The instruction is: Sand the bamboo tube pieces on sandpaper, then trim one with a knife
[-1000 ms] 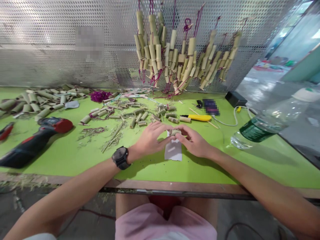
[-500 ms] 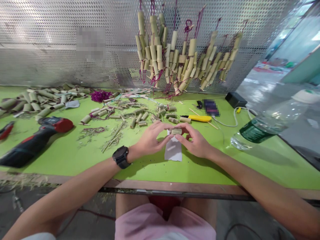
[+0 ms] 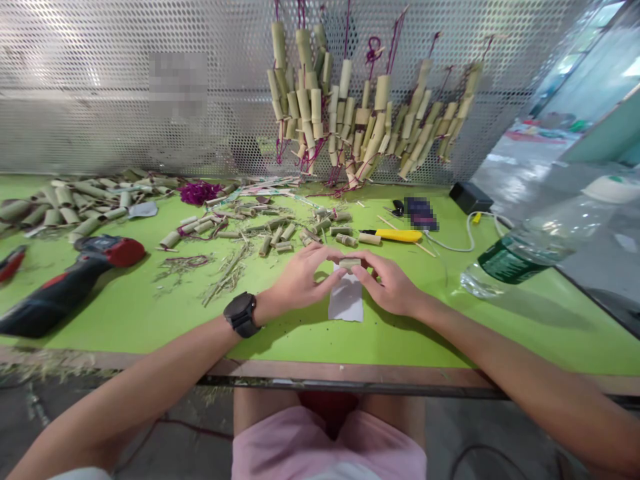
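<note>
Here, a short, pale-green, cylindrical bamboo tube (image 3: 350, 263) is held crosswise between the left hand (image 3: 300, 279) and the right hand (image 3: 391, 281), one end being pinched by the thumb and fingers of each. It is held at the upper end of a rough-edged white paper sheet (image 3: 346, 300), which is laid flat on the smooth lime-green tabletop (image 3: 425, 343). Beyond the right hand, a yellow-handled cutter (image 3: 400, 235) is placed near loose, dull-green bamboo pieces (image 3: 345, 239).

Between the fingers (image 3: 371, 256), the bamboo piece (image 3: 350, 263) has turned since a second ago, its length now running roughly nine to three o'clock.
</note>
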`<state>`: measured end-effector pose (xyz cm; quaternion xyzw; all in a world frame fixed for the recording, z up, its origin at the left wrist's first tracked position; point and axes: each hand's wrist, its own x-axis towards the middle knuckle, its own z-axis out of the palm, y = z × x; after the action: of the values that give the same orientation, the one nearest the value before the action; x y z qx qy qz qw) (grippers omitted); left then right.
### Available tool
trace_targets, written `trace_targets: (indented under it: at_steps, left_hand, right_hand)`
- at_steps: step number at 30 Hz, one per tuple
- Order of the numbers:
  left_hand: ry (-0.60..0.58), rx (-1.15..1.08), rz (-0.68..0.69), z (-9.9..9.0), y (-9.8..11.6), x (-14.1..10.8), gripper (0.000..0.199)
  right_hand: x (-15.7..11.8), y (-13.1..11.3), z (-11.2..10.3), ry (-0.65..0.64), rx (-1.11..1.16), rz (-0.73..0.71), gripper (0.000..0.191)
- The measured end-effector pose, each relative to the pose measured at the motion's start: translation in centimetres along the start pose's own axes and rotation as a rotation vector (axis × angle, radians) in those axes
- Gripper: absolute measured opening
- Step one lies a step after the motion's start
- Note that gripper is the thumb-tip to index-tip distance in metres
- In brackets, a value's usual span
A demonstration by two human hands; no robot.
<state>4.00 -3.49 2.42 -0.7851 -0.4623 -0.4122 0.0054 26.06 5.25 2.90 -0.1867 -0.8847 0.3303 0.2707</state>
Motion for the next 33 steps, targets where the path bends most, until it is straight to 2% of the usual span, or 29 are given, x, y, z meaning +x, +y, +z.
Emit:
trace_targets:
  at_steps: [6, 13, 21, 27, 33]
  left_hand:
    - [0.026, -0.09, -0.067, 0.1, -0.1, 0.0, 0.02]
    - [0.026, -0.164, -0.077, 0.2, -0.6, -0.1, 0.027]
    - [0.076, -0.114, 0.031, 0.0, -0.3, 0.0, 0.022]
    - [0.115, -0.08, 0.145, 0.3, -0.6, 0.0, 0.027]
    - [0.108, -0.069, 0.131, 0.6, -1.0, -0.1, 0.031]
  right_hand:
    - [-0.2, 0.0, 0.0, 0.013, -0.022, -0.007, 0.048]
    - [-0.2, 0.0, 0.1, 0.022, 0.037, 0.041, 0.043]
    - [-0.3, 0.5, 0.2, -0.035, 0.012, 0.03, 0.036]
    - [0.0, 0.3, 0.3, -0.013, 0.013, -0.039, 0.032]
    - [0.0, 0.4, 0.2, 0.024, -0.017, -0.052, 0.035]
